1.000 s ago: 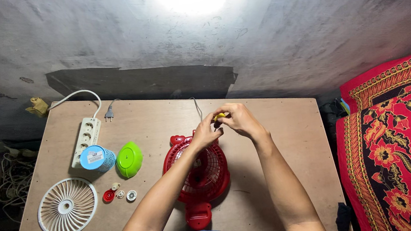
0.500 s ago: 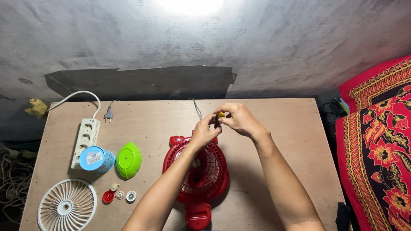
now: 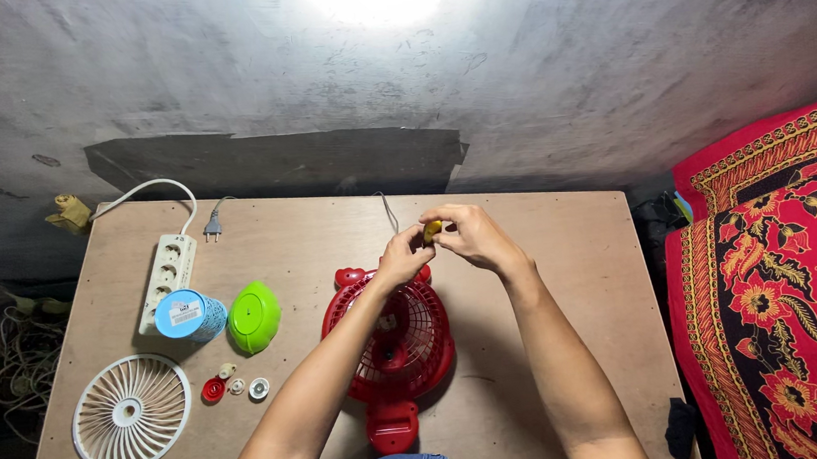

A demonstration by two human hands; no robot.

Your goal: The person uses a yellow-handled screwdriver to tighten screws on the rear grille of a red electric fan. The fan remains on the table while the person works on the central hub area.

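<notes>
Head view: nearest the front edge of the worktop (image 3: pixel 550 246) lies a red fan (image 3: pixel 395 350), flat on its back with its grille up. Just beyond it, the left hand (image 3: pixel 401 257) and right hand (image 3: pixel 469 236) meet, both pinching a small yellow piece (image 3: pixel 431 229), lifted where it is easy to see. Toward the left edge lie a white grille (image 3: pixel 132 413), green cap (image 3: pixel 255 317) and power strip (image 3: pixel 167 276).

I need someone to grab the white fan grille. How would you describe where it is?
On the wooden table, look to the near left corner. The white fan grille lies flat there, beside small round caps; it alone is a large pale disc with radiating slats.
</notes>
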